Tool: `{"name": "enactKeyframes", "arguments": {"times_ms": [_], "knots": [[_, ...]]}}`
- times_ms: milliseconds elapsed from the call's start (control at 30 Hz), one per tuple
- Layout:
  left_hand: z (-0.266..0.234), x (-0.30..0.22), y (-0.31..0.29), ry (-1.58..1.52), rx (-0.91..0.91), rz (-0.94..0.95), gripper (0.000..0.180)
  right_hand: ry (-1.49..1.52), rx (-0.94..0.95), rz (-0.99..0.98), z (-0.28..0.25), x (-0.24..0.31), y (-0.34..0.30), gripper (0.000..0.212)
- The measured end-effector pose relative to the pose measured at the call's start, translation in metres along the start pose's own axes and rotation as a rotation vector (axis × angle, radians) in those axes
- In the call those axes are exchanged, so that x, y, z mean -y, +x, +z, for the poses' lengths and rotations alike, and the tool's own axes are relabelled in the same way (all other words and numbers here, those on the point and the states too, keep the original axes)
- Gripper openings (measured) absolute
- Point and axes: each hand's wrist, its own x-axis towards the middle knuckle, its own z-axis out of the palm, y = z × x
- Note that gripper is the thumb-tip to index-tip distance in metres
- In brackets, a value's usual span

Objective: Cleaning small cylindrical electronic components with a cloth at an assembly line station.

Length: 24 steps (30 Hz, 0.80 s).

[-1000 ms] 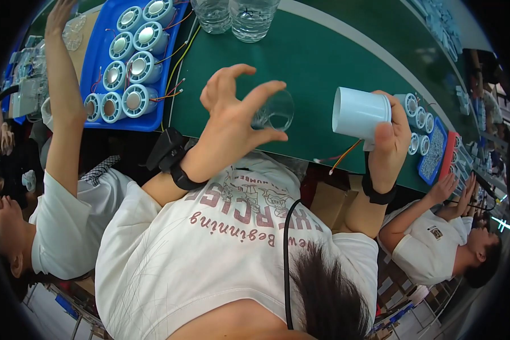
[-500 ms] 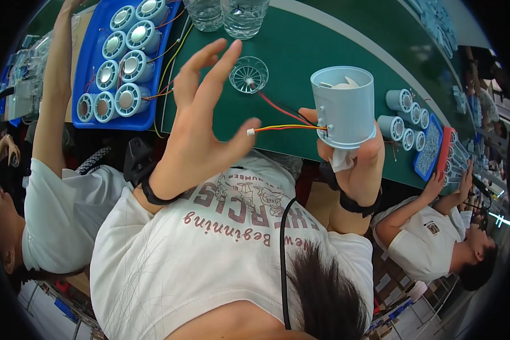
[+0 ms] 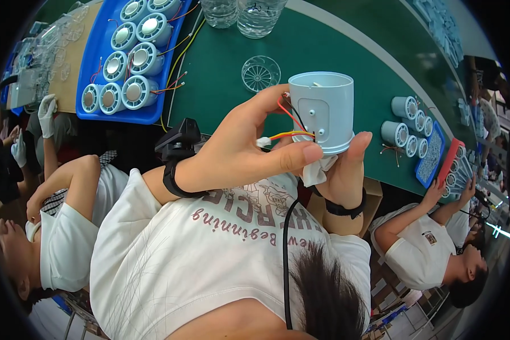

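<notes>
In the head view, you have the pale blue housing (image 3: 328,113) raised near the middle of the tabletop's (image 3: 209,96) near edge, open end up and roughly upright. Your left hand (image 3: 238,161) grips its left side, thumb at the lower flange and index finger against the upper wall. Your right hand (image 3: 348,178) is closed round the base from below and the right, thumb beside the flange.

It looks like moulded plastic, so expect a light, stiff shell with a smooth wall that may slip. Take hold at the flange or low on the round wall, and keep pressure off the small posts on the flat panel. The wires (image 3: 293,134) are thin and soft, and where they leave the wall is probably the weak spot; don't lift by them or by the white connector (image 3: 263,142).

You can't see most of the inside, only a pale bit at the mouth. The underside is covered by your hands and a crumpled white sheet (image 3: 317,171), whose material you can't tell. Your right fingers are mostly hidden, and where the red and black wires end by your left index finger is too small to make out.
</notes>
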Motion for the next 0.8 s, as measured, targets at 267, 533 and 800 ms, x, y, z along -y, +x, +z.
{"name": "enactKeyframes", "arguments": {"times_ms": [267,533,800], "knots": [[-0.003,0.006,0.002,-0.100,0.024,-0.035,0.068,-0.172,-0.012,-0.054,0.002,-0.006,-0.007,0.091],[-0.007,0.010,0.002,-0.119,0.100,0.017,0.081,-0.071,0.025,-0.059,0.001,-0.010,-0.012,0.084],[0.002,0.009,0.004,-0.137,0.064,0.062,0.092,0.730,0.359,-0.013,-0.007,-0.031,0.011,0.071]]}}
